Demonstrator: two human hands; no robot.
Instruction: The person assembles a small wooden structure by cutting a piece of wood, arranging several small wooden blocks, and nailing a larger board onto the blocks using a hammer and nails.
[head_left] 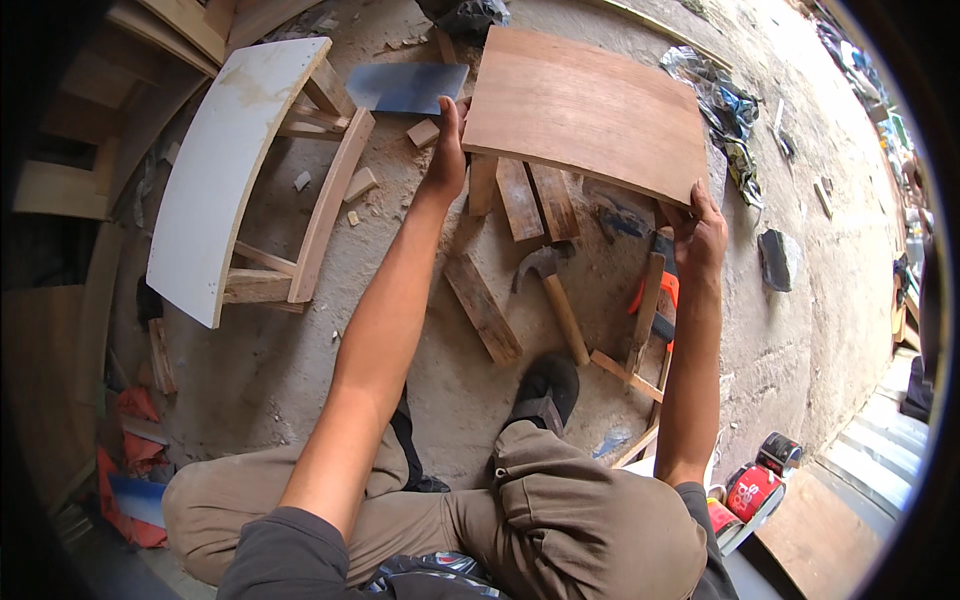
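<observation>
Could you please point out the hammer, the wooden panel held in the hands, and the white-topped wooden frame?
Hammer [559, 302]: head view, on its wooden handle.
Wooden panel [588, 112]: head view, on its broad brown face.
White-topped wooden frame [230, 178]: head view, on its white board.

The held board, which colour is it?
The held board is reddish light brown, clearest in the head view.

White lettering is showing on a red, rounded item [755, 492] at the lower right of the head view — it is running at a slant across the face. On a dark item [779, 452] just beyond, pale marks are appearing — too small for reading.
</observation>
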